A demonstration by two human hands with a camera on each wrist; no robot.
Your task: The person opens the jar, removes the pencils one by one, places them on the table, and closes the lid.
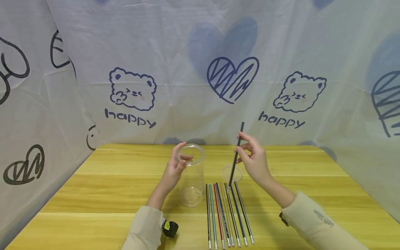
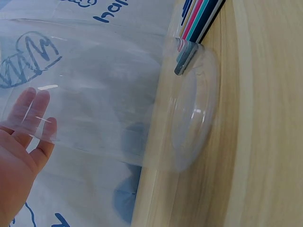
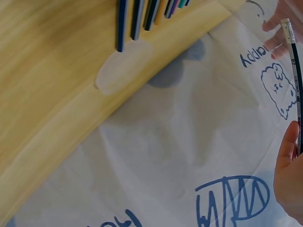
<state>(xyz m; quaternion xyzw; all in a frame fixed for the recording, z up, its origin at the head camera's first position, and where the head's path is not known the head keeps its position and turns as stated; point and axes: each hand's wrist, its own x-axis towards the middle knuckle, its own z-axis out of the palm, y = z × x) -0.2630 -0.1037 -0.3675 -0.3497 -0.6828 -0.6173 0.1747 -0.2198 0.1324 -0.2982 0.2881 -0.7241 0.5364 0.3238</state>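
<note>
A tall clear plastic jar [image 1: 195, 180] stands upright on the table, its round mouth uncovered. My left hand [image 1: 173, 170] holds it near the rim, fingers and thumb curled about its upper left side; the left wrist view shows those fingers [image 2: 41, 123] through the clear wall. In my right hand [image 1: 254, 158] a dark pencil [image 1: 236, 152] is pinched, nearly upright, its white eraser end down. Below it several pencils [image 1: 218, 215] lie in a row, dark, teal and red, eraser ends toward me. The right wrist view shows the held pencil [image 3: 294, 71] at its right edge.
A clear round lid [image 1: 224, 172] lies flat on the wooden table [image 1: 125, 194] behind the pencil row. A white cloth [image 1: 181, 104] printed with hearts and bears hangs behind the table and at its sides. Black wrist devices [image 1: 170, 229] sit at the sleeves.
</note>
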